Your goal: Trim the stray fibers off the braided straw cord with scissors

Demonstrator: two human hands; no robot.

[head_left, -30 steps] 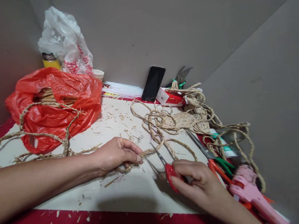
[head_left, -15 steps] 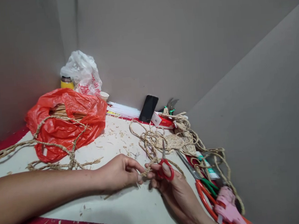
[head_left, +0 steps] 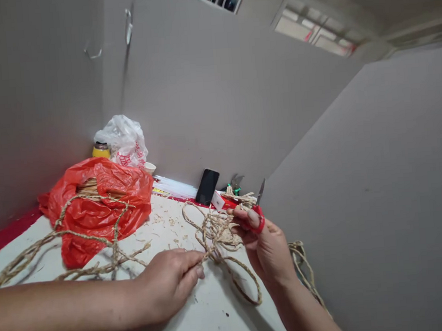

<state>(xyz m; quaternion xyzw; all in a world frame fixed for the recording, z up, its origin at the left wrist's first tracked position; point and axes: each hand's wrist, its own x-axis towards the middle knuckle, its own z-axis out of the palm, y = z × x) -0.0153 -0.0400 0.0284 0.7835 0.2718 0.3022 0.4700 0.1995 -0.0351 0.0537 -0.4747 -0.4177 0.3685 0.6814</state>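
My left hand [head_left: 168, 285] rests low on the white board [head_left: 202, 323], fingers pinched on a braided straw rope [head_left: 234, 278] that loops away to the right. My right hand [head_left: 265, 248] is raised above the board and grips small red-handled scissors [head_left: 259, 210], blades pointing up and closed as far as I can see. Its fingers also touch the tangle of rope [head_left: 214, 229] just left of the scissors. More of the same rope [head_left: 63, 242] trails left across the board and over a red plastic bag [head_left: 95, 212].
Behind the red bag stand a white plastic bag [head_left: 123, 139], a yellow jar [head_left: 101, 150] and a paper cup [head_left: 150, 167]. A black phone [head_left: 207, 185] leans on the grey back wall. Straw scraps litter the board. A grey wall [head_left: 378, 200] closes the right side.
The view has tilted up. My right hand picked up the red scissors, brought them to the rope near my left hand, then lifted them higher. The left hand kept its hold.
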